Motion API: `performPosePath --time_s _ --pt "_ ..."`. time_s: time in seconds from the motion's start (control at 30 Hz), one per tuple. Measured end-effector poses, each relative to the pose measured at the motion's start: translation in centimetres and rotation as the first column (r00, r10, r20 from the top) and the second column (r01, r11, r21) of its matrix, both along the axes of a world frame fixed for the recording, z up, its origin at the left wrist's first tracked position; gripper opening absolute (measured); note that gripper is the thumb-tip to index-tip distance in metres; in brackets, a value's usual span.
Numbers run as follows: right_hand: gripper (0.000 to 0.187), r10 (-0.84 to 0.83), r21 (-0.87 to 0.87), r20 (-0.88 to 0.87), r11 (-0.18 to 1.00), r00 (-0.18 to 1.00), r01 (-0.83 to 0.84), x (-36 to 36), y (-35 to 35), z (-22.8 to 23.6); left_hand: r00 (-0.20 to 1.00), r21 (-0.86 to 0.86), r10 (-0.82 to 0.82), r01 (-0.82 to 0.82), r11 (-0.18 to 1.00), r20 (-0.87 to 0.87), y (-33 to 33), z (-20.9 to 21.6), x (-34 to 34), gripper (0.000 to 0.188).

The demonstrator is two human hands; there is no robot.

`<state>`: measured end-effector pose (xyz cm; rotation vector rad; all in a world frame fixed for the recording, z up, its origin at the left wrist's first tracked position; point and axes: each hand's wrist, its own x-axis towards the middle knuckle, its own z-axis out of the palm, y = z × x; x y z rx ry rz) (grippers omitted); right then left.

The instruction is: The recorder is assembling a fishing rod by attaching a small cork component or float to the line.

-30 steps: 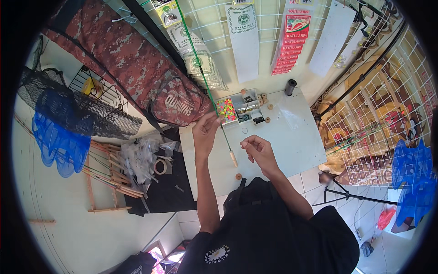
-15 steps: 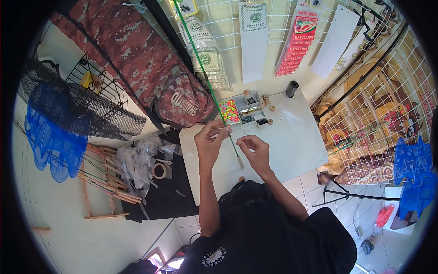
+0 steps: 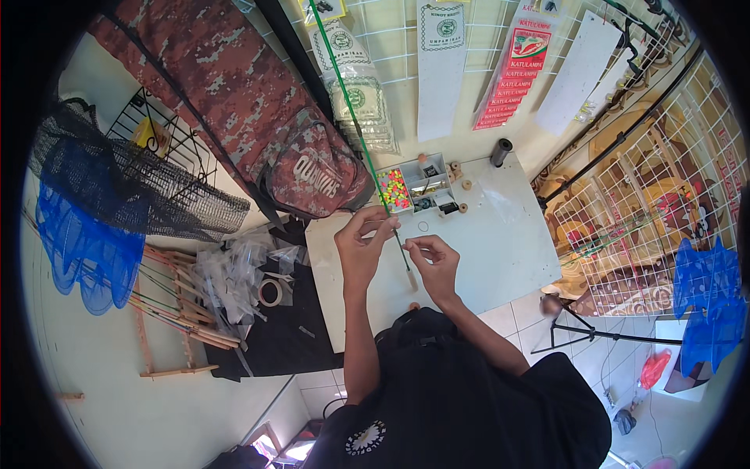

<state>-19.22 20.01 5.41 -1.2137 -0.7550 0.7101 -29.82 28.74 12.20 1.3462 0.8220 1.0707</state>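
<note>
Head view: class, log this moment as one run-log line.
left hand: pinching green rod | right hand: fingertips near rod | behind: compartment box | surface: white table

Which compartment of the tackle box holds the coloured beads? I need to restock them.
The leftmost compartment of the tackle box, nearest the green rod; the others hold dark fittings.

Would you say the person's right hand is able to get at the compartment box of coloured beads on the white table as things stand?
Probably yes. The right hand is over the white table, near the thin green rod, and the compartment box lies just beyond it with bare tabletop between. Its fingers seem pinched on something small, though, which would need letting go first.
</note>
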Motion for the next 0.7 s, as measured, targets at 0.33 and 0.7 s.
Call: performPosePath --time_s 0.33,0.7 --pt "0.012 0.023 -0.01 -0.067 1.0 0.998 -0.024 0.13 0.39 0.35 1.0 0.018 0.012 -0.012 1.0 -0.011 -0.13 -0.25 0.24 0.019" --pt "0.013 0.01 -0.012 -0.026 1.0 1.0 -0.011 0.04 0.31 0.37 1.0 0.018 0.016 -0.016 1.0 -0.025 -0.2 -0.22 0.36 0.018"
